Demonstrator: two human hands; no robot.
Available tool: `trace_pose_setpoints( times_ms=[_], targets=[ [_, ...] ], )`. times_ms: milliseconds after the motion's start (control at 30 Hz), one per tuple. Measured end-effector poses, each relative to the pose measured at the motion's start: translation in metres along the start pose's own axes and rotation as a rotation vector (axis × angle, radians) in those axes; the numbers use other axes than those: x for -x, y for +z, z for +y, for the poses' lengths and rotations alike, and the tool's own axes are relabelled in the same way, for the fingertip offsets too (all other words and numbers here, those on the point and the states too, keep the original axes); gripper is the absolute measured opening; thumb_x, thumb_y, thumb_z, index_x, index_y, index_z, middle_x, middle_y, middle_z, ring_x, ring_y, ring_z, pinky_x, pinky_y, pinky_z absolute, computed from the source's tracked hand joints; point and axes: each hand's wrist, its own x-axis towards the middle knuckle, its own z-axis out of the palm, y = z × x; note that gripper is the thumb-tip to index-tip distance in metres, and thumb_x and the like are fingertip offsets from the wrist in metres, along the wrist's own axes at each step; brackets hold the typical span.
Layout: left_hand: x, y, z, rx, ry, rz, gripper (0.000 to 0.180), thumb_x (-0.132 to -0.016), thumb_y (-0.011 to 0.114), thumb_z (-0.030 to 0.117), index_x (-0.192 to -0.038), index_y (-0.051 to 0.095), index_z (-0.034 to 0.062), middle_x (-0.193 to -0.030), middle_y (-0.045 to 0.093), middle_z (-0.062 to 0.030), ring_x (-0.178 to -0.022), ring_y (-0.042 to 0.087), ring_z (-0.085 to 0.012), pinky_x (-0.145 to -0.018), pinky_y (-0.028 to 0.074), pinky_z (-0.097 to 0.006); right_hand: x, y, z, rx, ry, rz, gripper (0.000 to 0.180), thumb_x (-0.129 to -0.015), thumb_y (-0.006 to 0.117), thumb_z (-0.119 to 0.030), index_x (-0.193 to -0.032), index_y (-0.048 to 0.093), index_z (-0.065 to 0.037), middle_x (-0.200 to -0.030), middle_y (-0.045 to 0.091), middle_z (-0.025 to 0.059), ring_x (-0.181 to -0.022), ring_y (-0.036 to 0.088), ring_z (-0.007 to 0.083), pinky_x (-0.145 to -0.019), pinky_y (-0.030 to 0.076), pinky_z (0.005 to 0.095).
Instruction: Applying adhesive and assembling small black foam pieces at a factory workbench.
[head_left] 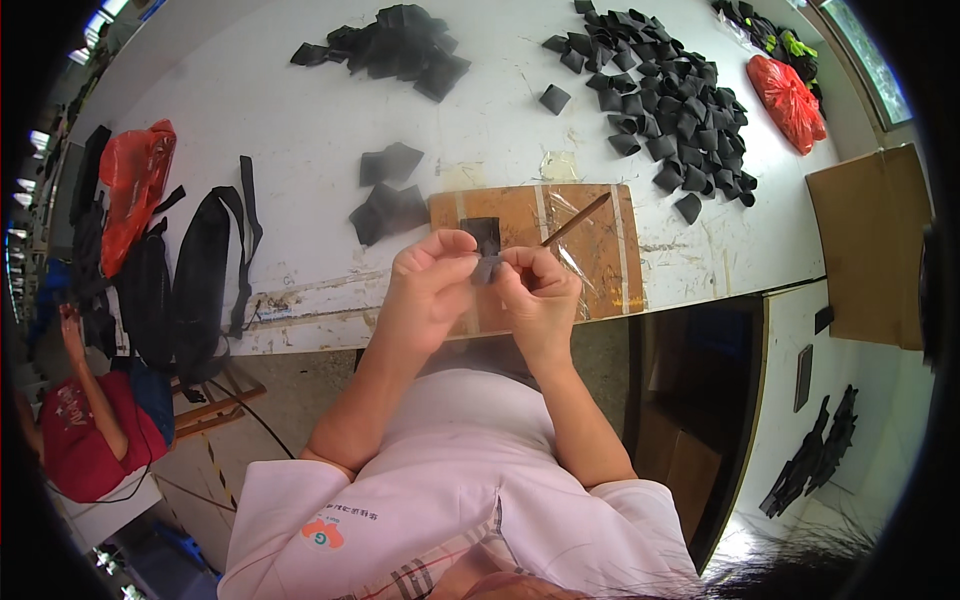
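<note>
Over a tape-covered brown board (605, 265) on the table, my left hand (432, 275) and my right hand (540, 285) meet with fingertips pinched. Between them is a small dark grey piece (486, 266), its kind partly hidden by the fingers. Just beyond the fingertips a black square patch (481, 231) lies on the board. To the right of it rests a thin brown stick-like tool (577, 218), slanting across the board. A few loose black pieces (390, 213) lie left of the board.
Black folded pieces (680, 105) are heaped at the far right, with another black pile (395, 45) at the far left. Red plastic bags (787, 103) and a cardboard box (868, 245) stand right; black straps (210, 270) hang left. A person in red (95, 430) sits left.
</note>
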Motion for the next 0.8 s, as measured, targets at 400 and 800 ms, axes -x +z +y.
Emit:
trace_pose_setpoints(
  times_ms=[400,800],
  targets=[
    [-0.003,0.039,0.014,0.231,-0.221,-0.46,0.015,-0.081,0.05,0.002,-0.096,0.052,0.0026,-0.075,0.058,-0.0067,-0.054,0.049,-0.0062,-0.042,0.037,-0.017,-0.001,-0.04,-0.07,-0.454,0.189,-0.355,0.023,-0.085,0.055,-0.025,-0.075,0.052,-0.005,-0.065,0.045,-0.0046,-0.055,0.036,0.0019,-0.045,0.027,0.0174],
    [-0.019,0.081,0.008,-0.508,0.495,-0.253,0.029,-0.081,0.059,0.012,-0.107,0.05,-0.0009,-0.09,0.059,-0.0068,-0.068,0.053,-0.0081,-0.054,0.038,-0.016,-0.058,-0.063,-0.064,-0.139,0.0,-0.452,0.026,-0.086,0.054,-0.028,-0.078,0.057,-0.003,-0.061,0.047,-0.0021,-0.057,0.041,0.0031,-0.046,0.03,0.0176]
  ],
)
